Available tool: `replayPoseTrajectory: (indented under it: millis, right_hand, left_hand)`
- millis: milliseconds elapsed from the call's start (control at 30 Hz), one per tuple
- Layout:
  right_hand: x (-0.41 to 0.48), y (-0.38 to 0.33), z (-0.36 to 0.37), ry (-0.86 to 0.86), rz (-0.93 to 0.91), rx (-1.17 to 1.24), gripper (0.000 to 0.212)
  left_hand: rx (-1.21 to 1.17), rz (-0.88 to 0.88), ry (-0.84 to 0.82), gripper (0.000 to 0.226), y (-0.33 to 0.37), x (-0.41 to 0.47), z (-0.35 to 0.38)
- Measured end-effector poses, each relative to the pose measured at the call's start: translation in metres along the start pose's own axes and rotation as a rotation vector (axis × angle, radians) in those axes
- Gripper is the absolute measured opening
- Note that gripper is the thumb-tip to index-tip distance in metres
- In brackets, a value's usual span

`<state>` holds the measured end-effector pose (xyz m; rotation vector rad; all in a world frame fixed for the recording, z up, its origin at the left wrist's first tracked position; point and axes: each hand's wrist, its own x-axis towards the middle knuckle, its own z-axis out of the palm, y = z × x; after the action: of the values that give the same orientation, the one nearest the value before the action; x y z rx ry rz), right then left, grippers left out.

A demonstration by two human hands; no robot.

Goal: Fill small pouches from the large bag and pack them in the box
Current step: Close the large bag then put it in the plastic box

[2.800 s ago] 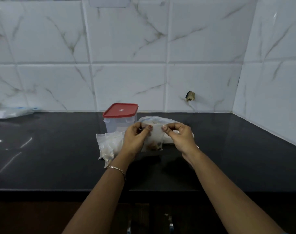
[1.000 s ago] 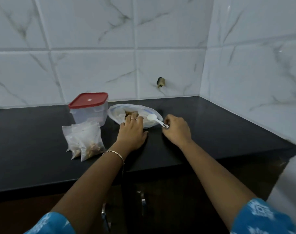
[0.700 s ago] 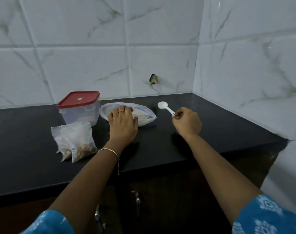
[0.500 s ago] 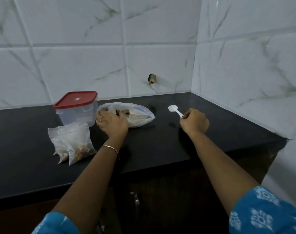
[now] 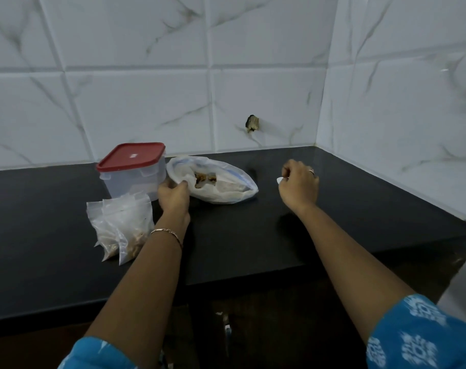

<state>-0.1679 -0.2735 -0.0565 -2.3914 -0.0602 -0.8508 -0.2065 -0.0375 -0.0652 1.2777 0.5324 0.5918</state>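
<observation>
Large bag (image 5: pixel 226 191) mouth now pulled open, left hand (image 5: pixel 173 198) gripping.

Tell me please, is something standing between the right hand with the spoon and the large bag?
Nothing visible does. Only bare black counter lies between the right hand, which pinches the spoon, and the large bag. The left hand grips the bag's mouth on the other side.
</observation>
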Motion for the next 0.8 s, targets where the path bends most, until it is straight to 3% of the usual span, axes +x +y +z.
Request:
replayPoseTrajectory:
  millis: [300,500,633,700,800]
  right_hand:
    - [0.001,-0.029,0.033,-0.138,0.07,0.128,0.019]
    - [0.005,-0.029,0.043,-0.325,0.118,0.225,0.027]
    - [0.005,-0.026,0.041,-0.458,0.045,0.177,0.034]
    - [0.004,-0.025,0.038,-0.44,0.072,0.249,0.026]
    - [0.006,-0.025,0.032,-0.341,0.234,0.562,0.006]
  left_hand:
    - [0.011,0.079,0.061,0.029,0.002,0.008,0.002]
    - [0.027,0.148,0.118,0.027,0.005,0.015,0.007]
    - [0.049,0.159,0.091,0.017,0.003,0.019,0.005]
    - [0.031,0.158,0.08,0.021,0.004,0.017,0.004]
    - [-0.021,0.136,0.077,0.027,0.005,0.015,0.003]
